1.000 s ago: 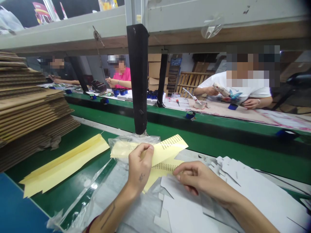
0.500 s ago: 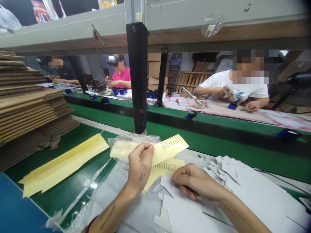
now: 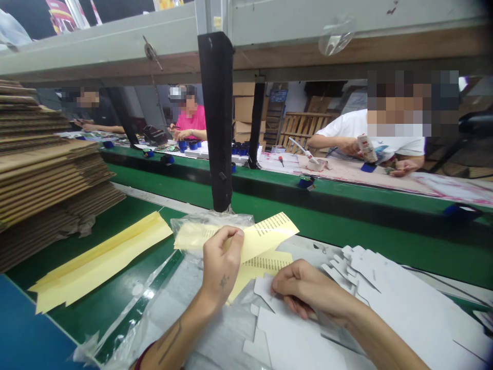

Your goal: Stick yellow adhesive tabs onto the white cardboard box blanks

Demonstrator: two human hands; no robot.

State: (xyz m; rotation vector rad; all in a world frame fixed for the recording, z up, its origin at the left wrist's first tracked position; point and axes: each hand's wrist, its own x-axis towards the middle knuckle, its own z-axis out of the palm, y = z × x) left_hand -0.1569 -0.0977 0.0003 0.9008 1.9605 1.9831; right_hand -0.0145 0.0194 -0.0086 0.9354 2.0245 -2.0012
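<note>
My left hand (image 3: 220, 262) pinches a yellow printed sheet (image 3: 269, 231) that lies over a clear plastic bag (image 3: 200, 223). A second yellow printed sheet (image 3: 265, 263) lies just beneath it. My right hand (image 3: 304, 288) is curled, its fingers closed on the edge of a flat white die-cut card (image 3: 265, 293). More white die-cut cards (image 3: 385, 288) are fanned out to the right of that hand.
A stack of yellow strips (image 3: 100, 259) lies on the green belt (image 3: 115, 226) to the left. Piled brown cardboard (image 3: 46, 169) fills the far left. A black post (image 3: 217, 123) stands behind the sheets. Across the bench, three people work; one in white (image 3: 370, 139) holds a small object.
My right hand has drawn a little left and curled tighter over the white card. My left hand and the yellow sheet have stayed put.
</note>
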